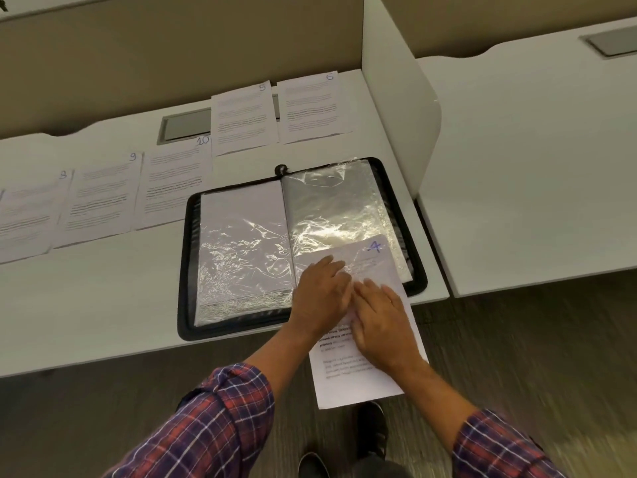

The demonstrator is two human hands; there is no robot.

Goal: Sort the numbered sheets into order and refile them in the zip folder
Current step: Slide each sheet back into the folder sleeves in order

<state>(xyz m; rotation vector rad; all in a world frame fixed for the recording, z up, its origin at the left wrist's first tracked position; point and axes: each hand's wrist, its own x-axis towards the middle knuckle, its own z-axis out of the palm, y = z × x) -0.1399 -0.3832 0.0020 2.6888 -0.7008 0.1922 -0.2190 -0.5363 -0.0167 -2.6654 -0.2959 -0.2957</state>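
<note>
- the sheet marked 4 [358, 384] lies only partway onto the right-hand page of the open zip folder [186, 270]. its lower half hangs past the desk edge, so if both hands let go it could droop and slide back out.
- the clear sleeve [337, 208] there is crinkled and shiny. thin paper pushed against those wrinkles could buckle or fold at a top corner.
- a skewed push would likely jam the sheet against the sleeve's side seam.
- the left hand [320, 291] lies flat with straight fingers, pressing on the sheet's upper part. the right hand [382, 322] rests just beside it, fingers extended on the paper, gripping nothing as far as i can tell.
- sheet 4 is white printed paper with a blue handwritten 4 at its top right corner. its upper part seems to sit under the plastic, with glare across it.
- sheets 5 [241, 119], 6 [310, 105], 10 [175, 188], 9 [100, 198] and 3 [31, 215] lie on the desk beyond and left of the folder, not yet filed.
</note>
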